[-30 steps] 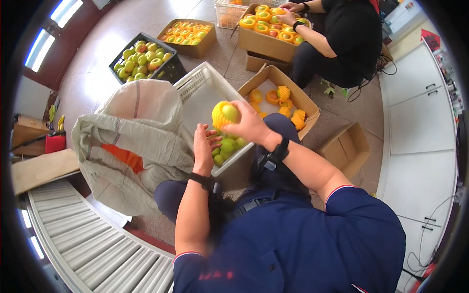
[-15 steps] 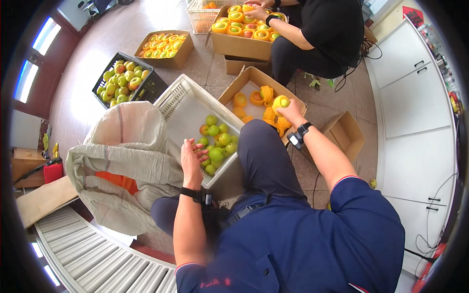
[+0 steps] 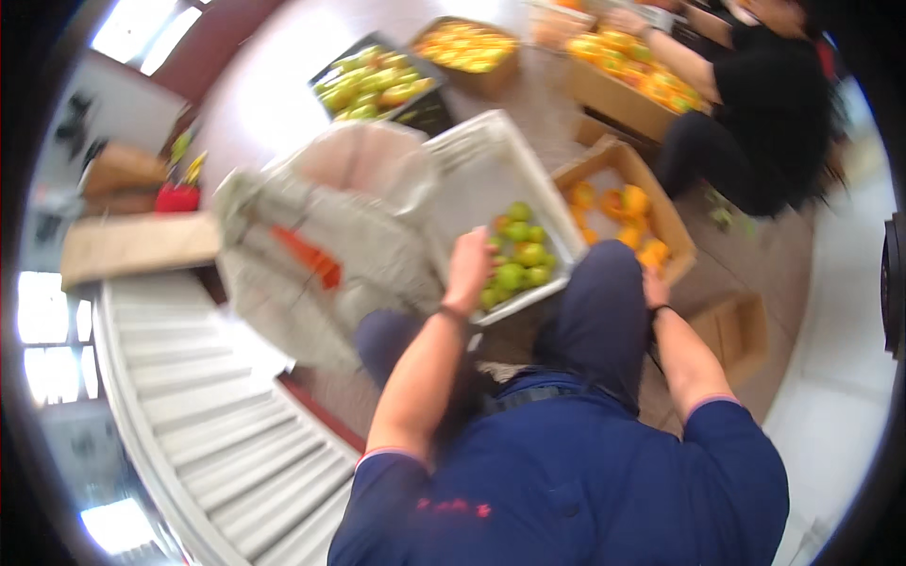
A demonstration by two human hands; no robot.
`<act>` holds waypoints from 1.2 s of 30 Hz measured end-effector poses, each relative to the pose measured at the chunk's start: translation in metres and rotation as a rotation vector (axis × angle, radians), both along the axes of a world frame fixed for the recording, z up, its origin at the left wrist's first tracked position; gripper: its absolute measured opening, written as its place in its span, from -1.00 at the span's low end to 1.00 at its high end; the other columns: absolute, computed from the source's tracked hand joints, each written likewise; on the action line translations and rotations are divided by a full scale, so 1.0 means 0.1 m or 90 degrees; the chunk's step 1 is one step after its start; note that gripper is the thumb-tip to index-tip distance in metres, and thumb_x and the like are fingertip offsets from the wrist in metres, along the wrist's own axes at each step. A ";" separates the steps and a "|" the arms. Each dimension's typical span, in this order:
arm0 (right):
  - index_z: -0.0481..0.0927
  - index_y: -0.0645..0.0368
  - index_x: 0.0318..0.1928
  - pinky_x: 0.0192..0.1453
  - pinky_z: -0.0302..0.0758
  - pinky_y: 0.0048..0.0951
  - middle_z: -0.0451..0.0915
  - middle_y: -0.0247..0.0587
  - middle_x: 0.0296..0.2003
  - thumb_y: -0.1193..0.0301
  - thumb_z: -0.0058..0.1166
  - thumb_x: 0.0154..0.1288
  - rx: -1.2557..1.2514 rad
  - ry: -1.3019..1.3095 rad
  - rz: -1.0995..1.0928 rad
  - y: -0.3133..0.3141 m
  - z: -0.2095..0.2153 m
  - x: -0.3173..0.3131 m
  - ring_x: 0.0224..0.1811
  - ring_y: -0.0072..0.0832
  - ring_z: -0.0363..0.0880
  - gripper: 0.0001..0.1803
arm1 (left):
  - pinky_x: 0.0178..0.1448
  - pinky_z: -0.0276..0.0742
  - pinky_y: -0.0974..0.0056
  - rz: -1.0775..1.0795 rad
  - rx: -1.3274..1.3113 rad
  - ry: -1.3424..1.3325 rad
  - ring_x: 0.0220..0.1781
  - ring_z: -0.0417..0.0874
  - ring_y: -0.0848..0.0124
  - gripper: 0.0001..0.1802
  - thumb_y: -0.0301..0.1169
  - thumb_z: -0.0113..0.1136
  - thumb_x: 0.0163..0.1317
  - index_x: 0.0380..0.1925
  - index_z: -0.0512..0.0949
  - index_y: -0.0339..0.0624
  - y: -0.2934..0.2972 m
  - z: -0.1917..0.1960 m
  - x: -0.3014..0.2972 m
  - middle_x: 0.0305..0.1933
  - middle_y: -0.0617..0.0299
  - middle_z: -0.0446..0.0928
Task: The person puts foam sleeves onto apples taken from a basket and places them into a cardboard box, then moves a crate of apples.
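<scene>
Since the earlier frame, my right hand [image 3: 653, 288], which had held a netted apple up over the cardboard carton [image 3: 678, 247], had dropped to that carton's near side at one o'clock, just beyond my right knee [image 3: 613, 278]; the view had swung left, and my left hand [image 3: 469, 269] had kept its place at eleven o'clock. Blur and the angle hid my right fingers, so I could not tell whether they were spread, pressed together or pinching that apple. My left fingers pointed forward at the left edge of the green apples [image 3: 511, 275], but whether they touched one I could not tell either. Those apples lay bunched at the near end of the white plastic crate [image 3: 540, 179], about twelve o'clock; the yellow-orange foam nets [image 3: 637, 201] sat in the carton between twelve and one, some perhaps with fruit inside. The woven sack [image 3: 377, 250] slumped at ten. As I judged it, the work called for a soft touch: fingertips round the apple's sides, fruit lowered rather than dropped, its net snug about the middle, and my left hand kept loose so as not to bruise the pile.
</scene>
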State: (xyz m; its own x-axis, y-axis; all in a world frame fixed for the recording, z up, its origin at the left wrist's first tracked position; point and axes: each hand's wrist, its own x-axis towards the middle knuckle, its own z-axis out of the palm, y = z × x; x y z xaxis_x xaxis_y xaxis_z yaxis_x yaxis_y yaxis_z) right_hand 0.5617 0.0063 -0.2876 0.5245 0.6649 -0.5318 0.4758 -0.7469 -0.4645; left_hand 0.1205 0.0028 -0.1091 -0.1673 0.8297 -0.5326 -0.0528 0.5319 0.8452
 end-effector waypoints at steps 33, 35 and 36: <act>0.69 0.33 -0.18 0.00 0.55 -0.35 0.72 -0.10 -0.27 0.26 0.17 0.33 0.331 0.146 0.475 0.53 1.96 -1.35 -0.16 -0.35 0.68 -0.67 | -0.01 0.48 0.07 0.260 0.088 0.443 -0.06 0.61 0.16 -0.73 -0.30 0.06 0.33 -0.09 0.60 -0.18 -0.39 0.00 -3.31 -0.16 0.09 0.59; 0.70 0.33 -0.23 -0.06 0.56 -0.33 0.73 -0.08 -0.31 0.28 0.16 0.29 0.313 0.142 0.467 0.48 2.03 -1.37 -0.21 -0.34 0.69 -0.69 | 0.11 0.44 0.05 0.086 0.060 0.619 0.05 0.58 0.07 -0.69 -0.34 0.03 0.33 -0.03 0.59 -0.24 -0.37 -0.23 -3.26 -0.05 -0.01 0.58; 0.70 0.34 -0.24 -0.08 0.56 -0.33 0.73 -0.08 -0.33 0.28 0.17 0.27 0.301 0.124 0.460 0.44 2.14 -1.41 -0.24 -0.34 0.69 -0.69 | 0.18 0.43 0.03 0.000 0.059 0.690 0.10 0.56 0.03 -0.67 -0.36 0.01 0.33 0.00 0.58 -0.27 -0.35 -0.31 -3.26 0.00 -0.06 0.57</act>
